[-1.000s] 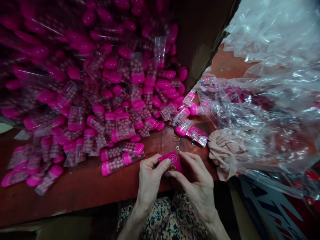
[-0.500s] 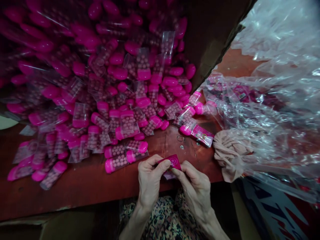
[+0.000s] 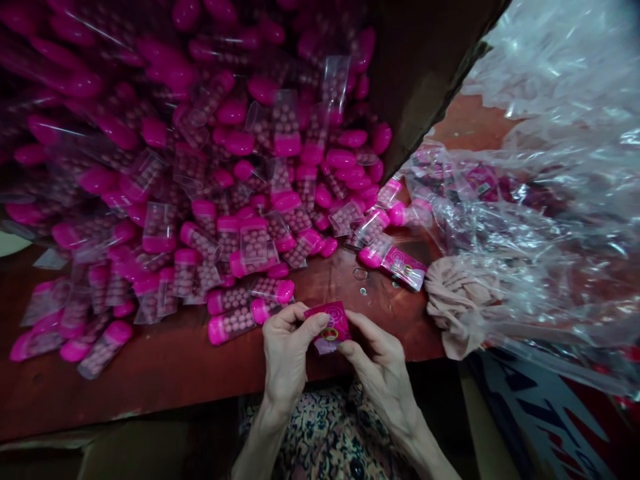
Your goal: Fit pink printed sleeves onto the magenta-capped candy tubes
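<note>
Just over the table's front edge, a small magenta printed card (image 3: 338,317) with a circular pattern and gold-looking rings is held between both hands. The thumb of my left hand (image 3: 286,350) presses on its face while the fingers curl behind its left side. My right hand (image 3: 383,363) pinches the card's right edge, thumb low and index finger above. Left of the card lie clear tubes of pink balls (image 3: 239,322) with bright pink caps. A similar tube bearing a magenta card (image 3: 404,268) rests beyond my right hand.
Many pink-capped tubes (image 3: 250,143) are heaped at the back left, beside a dark cardboard flap (image 3: 425,73). Clear plastic bags (image 3: 525,213) spread over the right side. A beige cloth bundle (image 3: 457,300) lies on the reddish table (image 3: 165,370), near a small loose ring (image 3: 361,273).
Both hands have shifted slightly left with the card. My right thumb and index finger have spread apart along its edge, so more of its face and the rings show.
</note>
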